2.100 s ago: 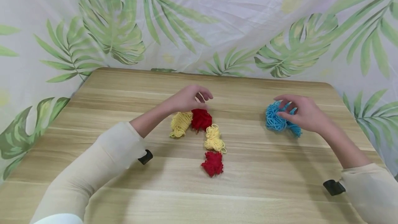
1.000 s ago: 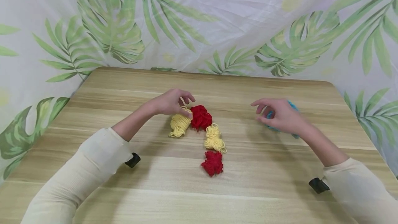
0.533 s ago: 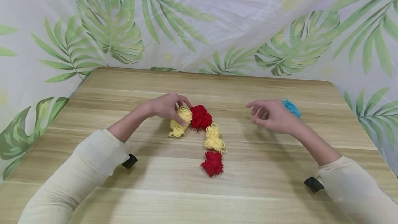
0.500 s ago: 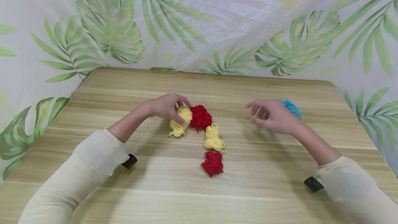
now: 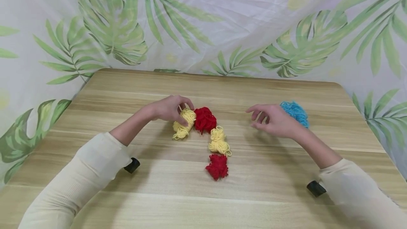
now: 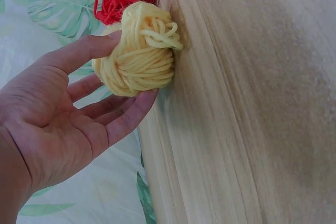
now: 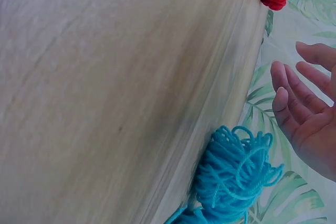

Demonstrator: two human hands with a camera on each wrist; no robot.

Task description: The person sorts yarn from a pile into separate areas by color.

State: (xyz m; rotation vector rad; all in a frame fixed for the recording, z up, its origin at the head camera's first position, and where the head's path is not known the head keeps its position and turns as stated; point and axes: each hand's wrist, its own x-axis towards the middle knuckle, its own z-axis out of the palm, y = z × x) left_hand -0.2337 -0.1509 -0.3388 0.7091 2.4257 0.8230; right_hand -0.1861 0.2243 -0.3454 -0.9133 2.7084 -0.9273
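Observation:
My left hand (image 5: 166, 109) holds a small bundle of yellow yarn (image 6: 136, 59) between thumb and fingers. In the left wrist view the thumb lies on one side and the fingertips reach the other, with the bundle close against the tabletop. Red yarn (image 5: 205, 119) sits right beside it. From there a second yellow bundle (image 5: 219, 143) and a second red one (image 5: 217, 167) run toward the front, ends nearly meeting. My right hand (image 5: 273, 120) hovers over the table with loosely bent fingers around nothing. Behind its wrist lies a bundle of blue yarn (image 7: 233, 169), partly hidden in the head view.
The wood-grain table (image 5: 159, 200) spans the view, its far edge near a leaf-printed cloth (image 5: 248, 17). Black wrist-mounted pieces (image 5: 131, 165) stick out below both sleeves.
My left hand has come from above the red yarn leftward and down onto the yellow bundle. My right hand has moved left off the blue yarn, uncovering more of it.

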